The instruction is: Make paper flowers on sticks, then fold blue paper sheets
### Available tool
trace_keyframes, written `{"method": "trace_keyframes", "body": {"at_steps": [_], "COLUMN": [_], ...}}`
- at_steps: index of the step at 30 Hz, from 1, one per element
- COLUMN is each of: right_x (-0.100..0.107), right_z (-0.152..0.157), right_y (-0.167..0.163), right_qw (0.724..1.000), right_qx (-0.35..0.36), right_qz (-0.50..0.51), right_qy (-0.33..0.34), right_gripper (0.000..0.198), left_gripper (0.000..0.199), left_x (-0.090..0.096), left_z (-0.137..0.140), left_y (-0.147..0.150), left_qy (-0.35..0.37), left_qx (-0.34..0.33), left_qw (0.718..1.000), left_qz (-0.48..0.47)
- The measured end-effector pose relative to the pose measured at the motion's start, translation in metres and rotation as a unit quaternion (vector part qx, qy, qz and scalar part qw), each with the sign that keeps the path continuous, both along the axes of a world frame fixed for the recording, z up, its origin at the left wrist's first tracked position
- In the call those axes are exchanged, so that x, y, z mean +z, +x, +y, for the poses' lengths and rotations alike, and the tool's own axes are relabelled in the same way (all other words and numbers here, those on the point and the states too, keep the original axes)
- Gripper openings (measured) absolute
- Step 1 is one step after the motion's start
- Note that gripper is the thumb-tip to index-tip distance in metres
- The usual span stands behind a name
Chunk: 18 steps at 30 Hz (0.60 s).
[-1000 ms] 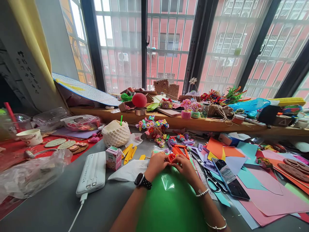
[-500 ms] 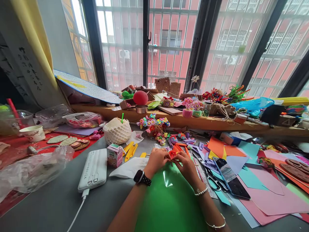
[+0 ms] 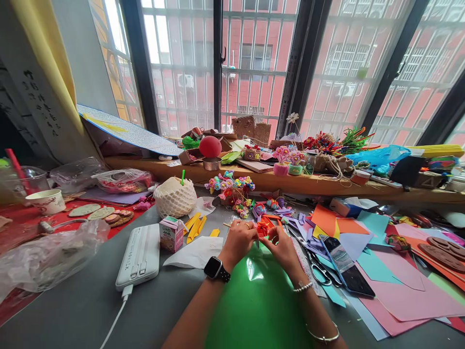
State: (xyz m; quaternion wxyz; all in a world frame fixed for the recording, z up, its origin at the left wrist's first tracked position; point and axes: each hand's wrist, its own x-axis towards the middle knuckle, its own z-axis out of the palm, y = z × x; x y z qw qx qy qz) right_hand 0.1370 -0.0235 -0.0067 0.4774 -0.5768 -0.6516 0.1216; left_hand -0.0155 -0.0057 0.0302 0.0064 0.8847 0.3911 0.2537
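Both hands meet above a shiny green balloon-like surface (image 3: pixel 257 300) at the front of the desk. My left hand (image 3: pixel 237 243), with a black watch on its wrist, pinches a folded orange paper piece (image 3: pixel 263 228) at its near left edge. A thin stick (image 3: pixel 227 224) pokes out to the left behind that hand. My right hand (image 3: pixel 284 249) is bent with thumb and forefinger at the right side of the same piece. The fingers hide part of the paper. Folded yellow paper strips (image 3: pixel 195 229) and a white paper sheet (image 3: pixel 194 253) lie left of my hands.
A power bank (image 3: pixel 138 254) with a cable and a small drink carton (image 3: pixel 171 233) stand on the left. A netted coconut (image 3: pixel 175 196) sits behind. Scissors (image 3: pixel 321 274), a phone (image 3: pixel 347 266) and coloured paper sheets (image 3: pixel 410 291) cover the right. Crocheted flowers (image 3: pixel 232 186) stand ahead.
My right thumb and forefinger have parted slightly and shifted a little. More of the orange paper shows between my hands, and the stick has come into view beside my left hand.
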Motion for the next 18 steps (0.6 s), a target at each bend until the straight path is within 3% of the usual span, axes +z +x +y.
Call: {"method": "trace_keyframes", "body": {"at_steps": [3,6,11,13,15,17,18], "right_x": [-0.002,-0.001,0.005,0.007,0.009,0.012,0.014], "right_z": [0.001,0.001,-0.001,-0.002,-0.003,-0.004,-0.005], "right_y": [0.003,0.004,0.004,0.005,0.008,0.01,0.01], "right_qw": [0.998,0.995,0.996,0.997,0.997,0.997,0.998], "right_qx": [-0.026,0.001,-0.01,-0.025,-0.04,-0.046,-0.041], "right_qz": [-0.041,-0.068,-0.07,-0.062,-0.052,-0.037,-0.025], "right_qy": [-0.032,-0.071,-0.057,-0.044,-0.04,-0.045,-0.049], "right_gripper": [0.037,0.042,0.047,0.047,0.046,0.045,0.044], "left_gripper": [0.015,0.016,0.015,0.01,0.018,0.027,0.027], "left_x": [-0.001,-0.002,0.0,0.004,0.008,0.01,0.01], "left_z": [0.0,0.0,-0.002,-0.003,0.0,0.006,0.01], "left_y": [0.001,0.002,0.002,-0.002,-0.007,-0.013,-0.015], "left_qy": [0.036,0.067,0.079,0.077,0.078,0.055,0.019], "left_qx": [-0.008,-0.007,-0.004,0.007,0.037,0.081,0.104], "left_qw": [0.999,0.998,0.996,0.993,0.977,0.937,0.903], "left_qz": [0.011,0.02,-0.028,-0.091,-0.194,-0.336,-0.416]}}
